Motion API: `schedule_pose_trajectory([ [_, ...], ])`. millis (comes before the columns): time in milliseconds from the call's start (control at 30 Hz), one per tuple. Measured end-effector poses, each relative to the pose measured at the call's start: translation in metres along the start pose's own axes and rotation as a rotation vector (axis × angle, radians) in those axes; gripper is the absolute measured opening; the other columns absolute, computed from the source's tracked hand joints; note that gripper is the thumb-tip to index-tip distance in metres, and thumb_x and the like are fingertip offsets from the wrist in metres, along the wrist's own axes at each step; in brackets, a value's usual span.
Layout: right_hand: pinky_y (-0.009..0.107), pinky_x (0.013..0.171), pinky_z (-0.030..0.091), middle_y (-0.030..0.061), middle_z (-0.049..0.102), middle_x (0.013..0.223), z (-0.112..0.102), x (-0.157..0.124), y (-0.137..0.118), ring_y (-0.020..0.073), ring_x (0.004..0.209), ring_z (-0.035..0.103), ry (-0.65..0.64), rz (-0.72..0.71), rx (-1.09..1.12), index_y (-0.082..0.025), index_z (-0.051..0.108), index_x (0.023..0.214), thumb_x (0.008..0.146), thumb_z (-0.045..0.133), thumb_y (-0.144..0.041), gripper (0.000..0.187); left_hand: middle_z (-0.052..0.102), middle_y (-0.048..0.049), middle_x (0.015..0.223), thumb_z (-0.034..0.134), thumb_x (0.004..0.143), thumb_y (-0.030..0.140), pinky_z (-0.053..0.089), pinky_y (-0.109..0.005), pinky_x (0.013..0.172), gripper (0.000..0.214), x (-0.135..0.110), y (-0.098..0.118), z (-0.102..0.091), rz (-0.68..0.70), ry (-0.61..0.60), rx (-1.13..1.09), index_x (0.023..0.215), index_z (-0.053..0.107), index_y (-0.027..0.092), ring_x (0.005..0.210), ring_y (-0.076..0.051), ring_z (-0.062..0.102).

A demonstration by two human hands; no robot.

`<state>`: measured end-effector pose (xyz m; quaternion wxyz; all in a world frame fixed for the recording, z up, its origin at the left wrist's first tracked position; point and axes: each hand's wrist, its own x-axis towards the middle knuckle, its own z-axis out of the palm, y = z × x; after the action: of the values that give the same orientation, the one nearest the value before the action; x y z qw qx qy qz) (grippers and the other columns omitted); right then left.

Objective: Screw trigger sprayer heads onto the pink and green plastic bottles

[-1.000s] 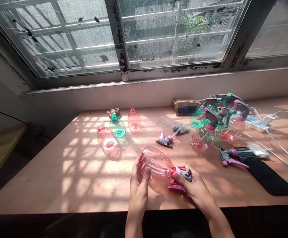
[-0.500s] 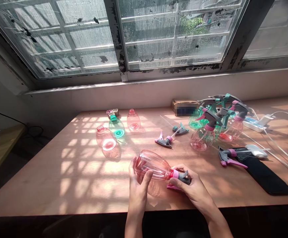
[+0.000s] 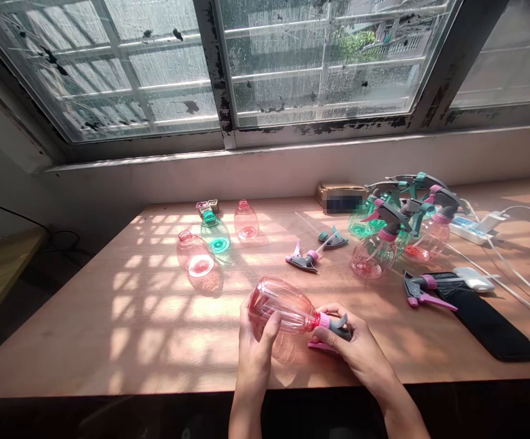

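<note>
Held bottle (image 3: 289, 303) shifted left, glossy, translucent, tapered

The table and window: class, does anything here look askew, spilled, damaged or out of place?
Yes. The window frame shows dark ragged patches, as if its coating had flaked. On the table, a pink-collared spray head lies partly over a flat black object, which looks casually placed. I can see no spill.

- You have a translucent pink spray bottle (image 3: 286, 305) lying tilted over the bench (image 3: 178, 347), base in your left grip (image 3: 256, 342), neck pointing right and slightly towards you.
- Your grey trigger sprayer head (image 3: 339, 329), with pink collar (image 3: 323, 321), meets its mouth, partly covered by your right grip (image 3: 355, 341).
</note>
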<state>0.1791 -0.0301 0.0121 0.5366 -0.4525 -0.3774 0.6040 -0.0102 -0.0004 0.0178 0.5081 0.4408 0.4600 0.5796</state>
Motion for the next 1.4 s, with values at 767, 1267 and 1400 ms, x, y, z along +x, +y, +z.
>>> schedule_pose_trajectory([
  [767, 0.038, 0.079, 0.070, -0.0003, 0.072, 0.088, 0.000, 0.000, 0.003, 0.0220, 0.083, 0.070, 0.011, -0.016, -0.008, -0.022, 0.078, 0.097, 0.075, 0.097, -0.047, 0.038, 0.065, -0.0093, 0.148, 0.074, 0.093, 0.055, 0.041, -0.046, 0.120, 0.057, -0.005, 0.013, 0.007, -0.046, 0.038, 0.018, 0.140, 0.061, 0.026, 0.152, -0.034, 0.047],
  [1267, 0.039, 0.079, 0.069, 0.0001, 0.074, 0.083, -0.002, 0.001, 0.002, 0.0217, 0.079, 0.072, 0.007, 0.012, 0.010, -0.021, 0.077, 0.097, 0.075, 0.097, -0.049, 0.041, 0.066, -0.0087, 0.148, 0.076, 0.091, 0.054, 0.041, -0.048, 0.121, 0.058, -0.004, 0.011, 0.006, -0.037, 0.043, -0.003, 0.141, 0.063, 0.028, 0.150, -0.035, 0.048],
  [1400, 0.041, 0.081, 0.069, 0.0008, 0.074, 0.085, -0.002, 0.000, 0.001, 0.0225, 0.080, 0.073, 0.014, 0.007, -0.001, -0.021, 0.077, 0.099, 0.078, 0.095, -0.050, 0.040, 0.067, -0.0099, 0.146, 0.077, 0.091, 0.053, 0.041, -0.048, 0.121, 0.058, -0.003, 0.011, 0.007, -0.022, 0.049, -0.012, 0.141, 0.064, 0.027, 0.148, -0.036, 0.051],
])
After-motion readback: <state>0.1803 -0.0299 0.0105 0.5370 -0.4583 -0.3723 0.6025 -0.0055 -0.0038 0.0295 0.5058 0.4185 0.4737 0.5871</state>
